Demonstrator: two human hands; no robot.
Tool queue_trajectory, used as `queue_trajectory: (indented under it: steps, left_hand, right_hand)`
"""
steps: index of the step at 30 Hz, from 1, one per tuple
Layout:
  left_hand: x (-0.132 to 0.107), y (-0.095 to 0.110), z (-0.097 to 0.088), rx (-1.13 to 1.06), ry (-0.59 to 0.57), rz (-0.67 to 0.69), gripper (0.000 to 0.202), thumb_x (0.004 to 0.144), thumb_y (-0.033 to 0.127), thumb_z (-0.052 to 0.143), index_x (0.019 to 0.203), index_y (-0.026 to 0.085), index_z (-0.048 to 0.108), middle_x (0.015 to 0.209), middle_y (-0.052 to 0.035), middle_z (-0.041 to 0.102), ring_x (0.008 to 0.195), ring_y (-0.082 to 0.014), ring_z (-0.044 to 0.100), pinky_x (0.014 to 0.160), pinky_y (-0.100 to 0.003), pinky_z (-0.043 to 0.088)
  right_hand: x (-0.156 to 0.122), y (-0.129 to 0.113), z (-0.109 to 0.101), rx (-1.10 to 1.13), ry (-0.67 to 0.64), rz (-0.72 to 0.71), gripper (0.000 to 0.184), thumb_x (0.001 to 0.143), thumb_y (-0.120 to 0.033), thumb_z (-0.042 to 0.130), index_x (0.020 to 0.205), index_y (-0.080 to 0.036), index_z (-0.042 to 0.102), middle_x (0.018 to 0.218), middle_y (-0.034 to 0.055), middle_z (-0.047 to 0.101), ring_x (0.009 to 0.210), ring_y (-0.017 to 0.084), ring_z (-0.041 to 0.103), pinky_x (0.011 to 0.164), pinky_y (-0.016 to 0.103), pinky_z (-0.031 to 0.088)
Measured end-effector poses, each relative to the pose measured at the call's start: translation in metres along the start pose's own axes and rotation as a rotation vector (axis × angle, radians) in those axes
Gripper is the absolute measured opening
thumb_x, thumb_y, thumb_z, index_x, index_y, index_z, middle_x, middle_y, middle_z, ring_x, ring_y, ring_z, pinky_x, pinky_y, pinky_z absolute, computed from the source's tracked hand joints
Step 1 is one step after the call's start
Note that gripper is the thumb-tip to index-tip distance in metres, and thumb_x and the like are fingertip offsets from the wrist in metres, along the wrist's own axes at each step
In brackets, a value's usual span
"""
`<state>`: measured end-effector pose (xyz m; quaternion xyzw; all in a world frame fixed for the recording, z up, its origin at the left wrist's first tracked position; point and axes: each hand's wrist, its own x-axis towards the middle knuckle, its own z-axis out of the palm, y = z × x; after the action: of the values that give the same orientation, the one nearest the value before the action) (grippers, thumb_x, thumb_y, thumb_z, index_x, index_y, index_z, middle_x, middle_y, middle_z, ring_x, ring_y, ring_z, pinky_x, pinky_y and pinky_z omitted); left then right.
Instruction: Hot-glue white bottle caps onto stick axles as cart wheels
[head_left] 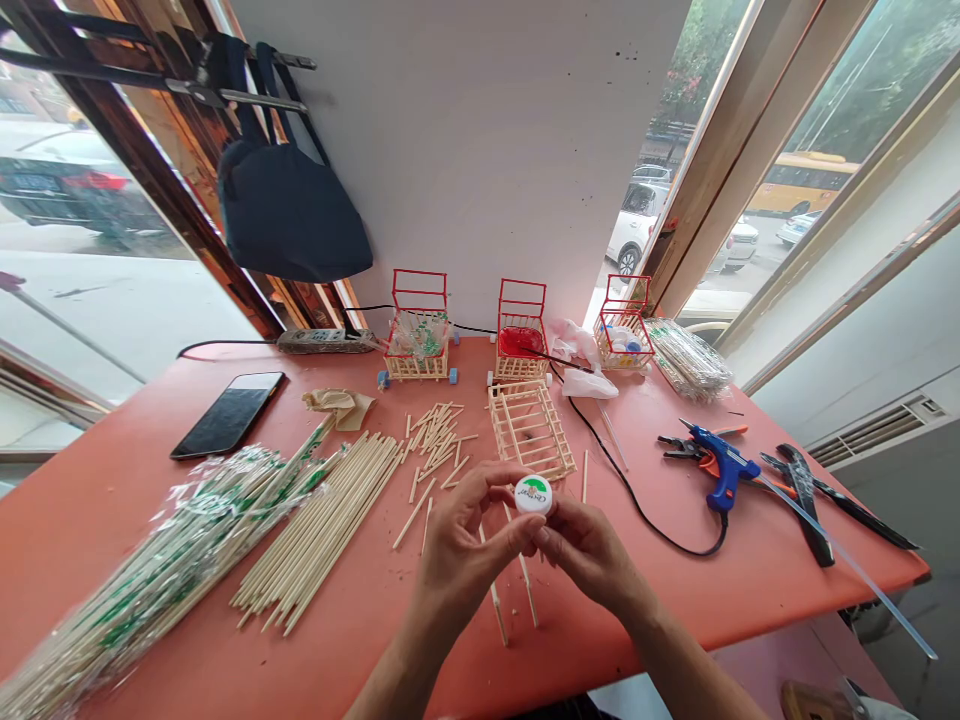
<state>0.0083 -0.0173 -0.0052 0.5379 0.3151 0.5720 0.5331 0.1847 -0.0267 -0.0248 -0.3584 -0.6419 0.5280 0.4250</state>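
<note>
Head view: the left hand (476, 535) and right hand (592, 550) pinch a smooth white plastic bottle cap (533, 495) by the fingertips, above the orange-red tabletop (787, 600); with so little purchase on its rounded rim, it could slip and knock the slim wooden sticks (498, 611) below (any joint to the frame beyond is hidden). Rightward, the glue gun (724, 465)'s black cord (724, 526) could snag a wrist. Farther sits the boxy, slatted wooden frame (531, 430); behind stand three miniature carts (519, 370) with angular red handles (523, 284).

hands (469, 525) hold white cap (533, 494); phone (229, 415) on table (750, 580)
</note>
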Motion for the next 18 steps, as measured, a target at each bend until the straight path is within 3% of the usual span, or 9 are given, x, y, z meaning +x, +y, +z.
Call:
queue_trajectory:
  steps: [18]
  left_hand:
    - [-0.0010,0.0005,0.0013,-0.023,0.003,-0.020,0.022,0.084,0.022,0.081,0.105,0.022,0.076,0.097,-0.0042,0.070,0.077,-0.0151,0.067,0.065,-0.022,0.060]
  right_hand:
    - [0.0002,-0.0022,-0.0002,-0.010,-0.004,-0.010,0.029,0.103,-0.042,0.061,0.088,-0.018,0.064,0.074,-0.0002,0.063,0.061,0.010,0.051,0.056,0.021,0.041]
